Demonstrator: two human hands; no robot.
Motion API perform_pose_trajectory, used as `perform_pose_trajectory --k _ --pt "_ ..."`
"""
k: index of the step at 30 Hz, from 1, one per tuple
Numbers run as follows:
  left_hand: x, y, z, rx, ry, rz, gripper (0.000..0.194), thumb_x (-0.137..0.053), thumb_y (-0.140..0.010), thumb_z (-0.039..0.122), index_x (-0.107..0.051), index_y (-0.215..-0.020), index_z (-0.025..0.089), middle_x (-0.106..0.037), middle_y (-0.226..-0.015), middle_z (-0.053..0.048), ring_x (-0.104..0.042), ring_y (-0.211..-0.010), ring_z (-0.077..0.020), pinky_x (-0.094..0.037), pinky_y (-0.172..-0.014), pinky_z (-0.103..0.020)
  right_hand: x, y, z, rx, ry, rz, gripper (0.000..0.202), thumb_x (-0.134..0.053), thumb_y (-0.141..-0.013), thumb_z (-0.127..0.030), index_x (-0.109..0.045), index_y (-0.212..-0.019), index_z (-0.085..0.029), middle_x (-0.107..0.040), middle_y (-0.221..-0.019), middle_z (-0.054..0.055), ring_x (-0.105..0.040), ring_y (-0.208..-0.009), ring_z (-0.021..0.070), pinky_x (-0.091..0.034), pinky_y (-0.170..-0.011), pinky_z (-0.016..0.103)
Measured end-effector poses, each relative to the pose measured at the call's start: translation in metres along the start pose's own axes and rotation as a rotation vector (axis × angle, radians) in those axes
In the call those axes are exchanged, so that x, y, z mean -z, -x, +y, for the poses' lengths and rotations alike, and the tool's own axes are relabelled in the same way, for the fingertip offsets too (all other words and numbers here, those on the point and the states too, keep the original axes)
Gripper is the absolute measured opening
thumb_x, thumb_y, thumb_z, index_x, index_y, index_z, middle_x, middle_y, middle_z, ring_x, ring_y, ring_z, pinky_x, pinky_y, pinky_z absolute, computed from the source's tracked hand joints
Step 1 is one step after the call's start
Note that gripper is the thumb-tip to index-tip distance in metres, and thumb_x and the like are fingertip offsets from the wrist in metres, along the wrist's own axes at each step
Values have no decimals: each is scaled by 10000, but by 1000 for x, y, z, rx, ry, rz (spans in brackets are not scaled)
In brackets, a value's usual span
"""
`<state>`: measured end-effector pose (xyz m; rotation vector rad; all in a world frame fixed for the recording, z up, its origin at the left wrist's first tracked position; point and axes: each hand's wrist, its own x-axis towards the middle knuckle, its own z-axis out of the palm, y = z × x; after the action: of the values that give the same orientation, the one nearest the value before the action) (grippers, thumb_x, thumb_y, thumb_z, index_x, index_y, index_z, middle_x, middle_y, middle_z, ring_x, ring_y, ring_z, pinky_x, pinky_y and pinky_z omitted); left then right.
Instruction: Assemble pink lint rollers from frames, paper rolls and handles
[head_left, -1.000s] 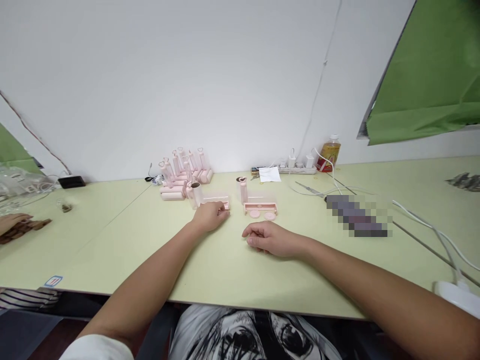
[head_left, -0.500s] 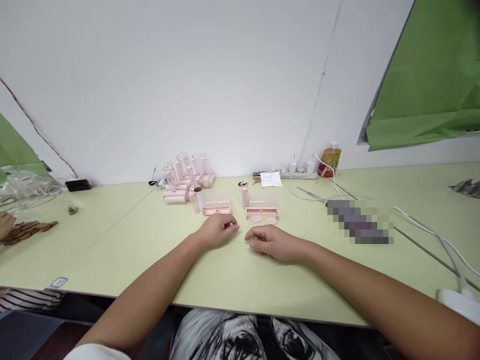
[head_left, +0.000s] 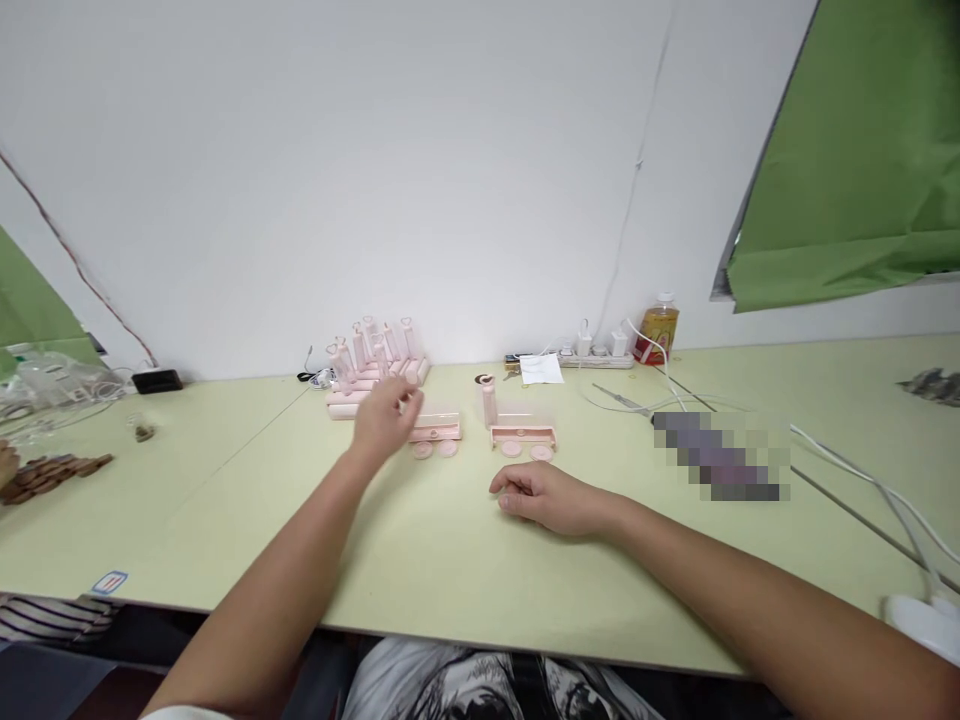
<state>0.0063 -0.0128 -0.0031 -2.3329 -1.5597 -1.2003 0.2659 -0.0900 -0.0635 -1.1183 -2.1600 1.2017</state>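
Note:
My left hand [head_left: 384,422], blurred, is over a standing pink tube piece that it mostly hides. Its thumb is apart from the fingers and I see nothing held. Just right of it lie a pink tray-like case with a clear lid [head_left: 436,432] and two pink discs [head_left: 435,450]. My right hand [head_left: 546,497] rests on the table with loosely curled fingers, holding nothing. Beyond it are a second pink case [head_left: 523,438], two more pink discs [head_left: 526,451] and an upright pink tube piece [head_left: 489,402]. Several pink cylinders and clear tubes [head_left: 375,350] crowd together at the back.
Along the wall run a power strip [head_left: 596,361] with chargers, a white paper [head_left: 541,369] and a drink bottle [head_left: 657,330]. A pixelated object [head_left: 716,457] and cables are at right. At left are brown pieces [head_left: 56,475] near a co-worker's hand [head_left: 7,462].
My left hand has lifted from in front of the left case and moved left and away from me, uncovering two pink discs. My right hand has stayed in place.

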Motion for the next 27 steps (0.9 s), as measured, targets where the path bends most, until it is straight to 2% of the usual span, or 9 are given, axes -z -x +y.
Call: perform_pose_trajectory --k 2,4,6,10,13,16,19,23,27 --pt "17 -25 -7 169 -83 61 252 -520 -817 358 -647 -952 188 -673 -930 -60 -604 -806 -187 -444 -713 -287 0 -1 1 3 -10 -4 260 -529 -891 -358 -605 -1032 -153 -497 -675 -29 -440 -607 113 -358 -587 246" --pt "28 -51 -13 263 -174 -10 301 -521 -800 366 -631 -1028 203 -676 -1017 -63 -618 -867 -211 -445 -715 -298 0 -2 1 10 -2 -2 258 -535 -887 -352 -608 -1034 -153 -509 -679 -26 -449 -610 114 -360 -586 246" --pt "30 -72 -18 335 -267 -170 328 -524 -786 376 -621 -1046 202 -683 -1041 -75 -622 -917 -237 -444 -696 -300 0 -2 1 8 10 4 252 -536 -886 -349 -614 -1031 -159 -519 -683 -22 -455 -613 116 -365 -583 245" --pt "11 -100 -27 396 -424 -545 362 -606 -708 449 -654 -942 177 -700 -963 -119 -645 -870 -272 -452 -663 -302 1 -2 0 17 31 8 250 -535 -886 -350 -621 -1033 -167 -527 -696 -16 -455 -620 117 -373 -580 240" --pt "-9 -110 -30 435 -506 -697 460 -699 -607 486 -663 -937 167 -700 -886 -127 -659 -794 -288 -473 -657 -329 2 -1 0 32 55 17 257 -536 -886 -359 -626 -1033 -169 -530 -703 -13 -454 -624 117 -372 -576 238" --pt "-20 -116 -28 458 -597 -816 530 -764 -534 404 -658 -989 154 -696 -865 -136 -666 -756 -312 -491 -638 -358 2 0 0 36 68 21 264 -539 -884 -366 -631 -1037 -171 -541 -714 -8 -466 -634 121 -376 -579 241" --pt "-21 -122 -22 442 -631 -844 486 -783 -502 291 -673 -945 125 -692 -817 -149 -668 -715 -323 -495 -626 -368 3 0 -1 36 85 24 264 -543 -879 -358 -635 -1038 -169 -552 -719 -5 -476 -640 123 -376 -580 244" --pt "-9 -135 -7 403 -675 -834 428 -762 -538 256 -677 -938 132 -696 -815 -143 -667 -772 -331 -498 -666 -374 3 0 -3 40 120 37 247 -551 -872 -346 -648 -1013 -169 -573 -736 0 -484 -653 126 -378 -588 249" --pt "13 -148 18 326 -705 -678 420 -708 -615 282 -654 -1013 159 -682 -982 -151 -641 -891 -322 -487 -723 -379 3 1 -3 37 89 33 244 -559 -870 -351 -651 -1005 -170 -569 -729 -4 -480 -639 118 -374 -569 242"
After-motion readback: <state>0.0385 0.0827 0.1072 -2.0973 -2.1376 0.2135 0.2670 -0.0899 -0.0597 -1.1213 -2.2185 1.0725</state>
